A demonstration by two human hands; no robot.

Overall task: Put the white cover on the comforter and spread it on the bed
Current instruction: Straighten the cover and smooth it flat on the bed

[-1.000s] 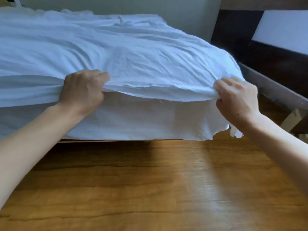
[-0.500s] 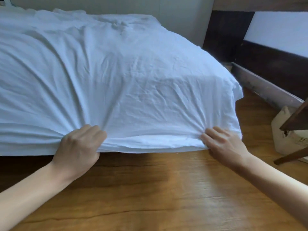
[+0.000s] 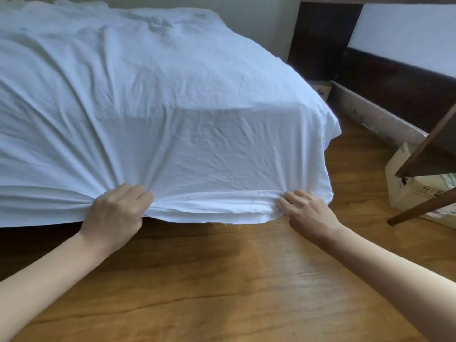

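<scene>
The white cover [image 3: 187, 99] lies wrinkled over the whole bed and hangs down its near end to just above the floor. My left hand [image 3: 116, 213] grips a bunched fold of the cover's lower hem, and creases fan out from it. My right hand [image 3: 308, 211] holds the hem near the bed's right corner, with the fingers curled into the fabric. The hem between the two hands is taut and folded in layers. The comforter itself is hidden under the cover.
Wooden floor [image 3: 222, 280] fills the foreground. A dark wooden headboard panel [image 3: 382, 77] and a low board run along the right. A cardboard box [image 3: 414, 183] and slanted wooden furniture legs [image 3: 424, 154] stand at the right edge.
Both hands have pulled the cover's edge down from the top of the mattress to near the floor. The cover has stretched over the bed's end, and the view has tilted.
</scene>
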